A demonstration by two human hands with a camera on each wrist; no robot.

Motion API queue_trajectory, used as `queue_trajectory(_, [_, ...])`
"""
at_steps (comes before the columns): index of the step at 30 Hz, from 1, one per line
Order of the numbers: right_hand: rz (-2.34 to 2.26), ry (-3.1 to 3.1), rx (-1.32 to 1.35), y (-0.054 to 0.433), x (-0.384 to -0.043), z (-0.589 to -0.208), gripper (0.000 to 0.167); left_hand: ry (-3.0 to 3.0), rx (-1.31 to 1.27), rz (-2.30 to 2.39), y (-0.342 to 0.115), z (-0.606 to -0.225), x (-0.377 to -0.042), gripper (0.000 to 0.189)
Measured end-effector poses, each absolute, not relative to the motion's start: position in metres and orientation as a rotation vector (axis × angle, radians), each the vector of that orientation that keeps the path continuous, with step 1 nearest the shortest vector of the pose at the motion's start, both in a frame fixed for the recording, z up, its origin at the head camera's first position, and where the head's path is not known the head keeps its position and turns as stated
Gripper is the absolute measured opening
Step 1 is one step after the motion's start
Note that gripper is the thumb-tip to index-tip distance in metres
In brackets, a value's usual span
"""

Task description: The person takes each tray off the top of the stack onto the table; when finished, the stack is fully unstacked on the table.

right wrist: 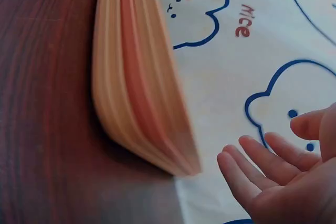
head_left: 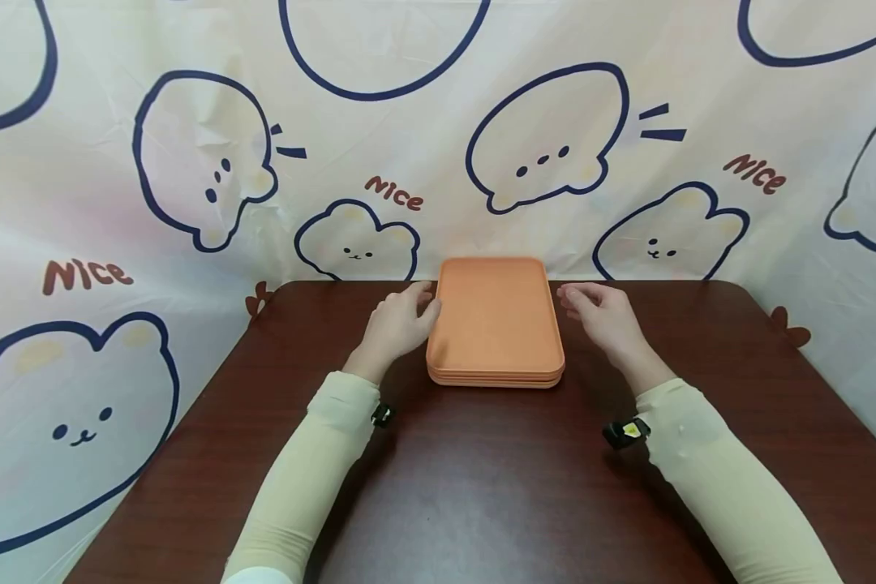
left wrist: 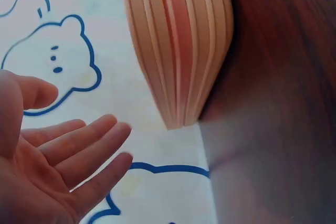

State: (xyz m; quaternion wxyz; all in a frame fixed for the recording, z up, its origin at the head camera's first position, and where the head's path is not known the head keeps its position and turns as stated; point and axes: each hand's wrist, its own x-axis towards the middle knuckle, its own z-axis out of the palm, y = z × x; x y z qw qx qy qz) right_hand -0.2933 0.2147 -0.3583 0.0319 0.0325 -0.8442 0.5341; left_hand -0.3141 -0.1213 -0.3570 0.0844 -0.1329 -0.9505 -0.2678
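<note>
A stack of several orange rectangular trays (head_left: 496,316) lies near the far edge of the table, with rounded corners and shallow rims. Their layered sides show in both wrist views, one layer redder than the others. My left hand (head_left: 401,324) is beside the stack's left side, its thumb close to the rim; in the left wrist view that hand (left wrist: 68,156) has relaxed, spread fingers and holds nothing. To the right of the stack is my right hand (head_left: 604,316), apart from the trays. Its fingers (right wrist: 262,166) are loosely extended in the right wrist view, with nothing in them.
The dark brown wooden table (head_left: 467,487) reaches back to a pale curtain (head_left: 438,146) printed with blue bear outlines and the word "Nice". Each wrist carries a small black device, the right one (head_left: 625,432) with a yellow mark.
</note>
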Motion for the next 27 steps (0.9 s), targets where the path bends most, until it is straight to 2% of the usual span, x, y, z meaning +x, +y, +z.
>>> queue_trajectory(4, [1.957,-2.46,-0.029,0.218,-0.299,-0.37,0.051,-2.838,-0.291,-1.004,-0.124,-0.361,-0.321,0.048])
queue_trajectory(10, [2.142,-2.359,-0.184,0.221,-0.308,-0.391,0.05,-2.96,-0.184,-1.079,-0.13,-0.372,-0.329,0.037])
queue_trajectory(19, [2.061,-2.529,-0.191,0.214,-0.313,-0.411,0.05,-3.065,-0.231,-1.096,-0.127,-0.385,-0.332,0.02])
queue_trajectory(27, [2.028,-2.555,-0.243,0.21,-0.315,-0.415,0.047,-3.054,-0.246,-1.016,-0.125,-0.382,-0.331,0.009])
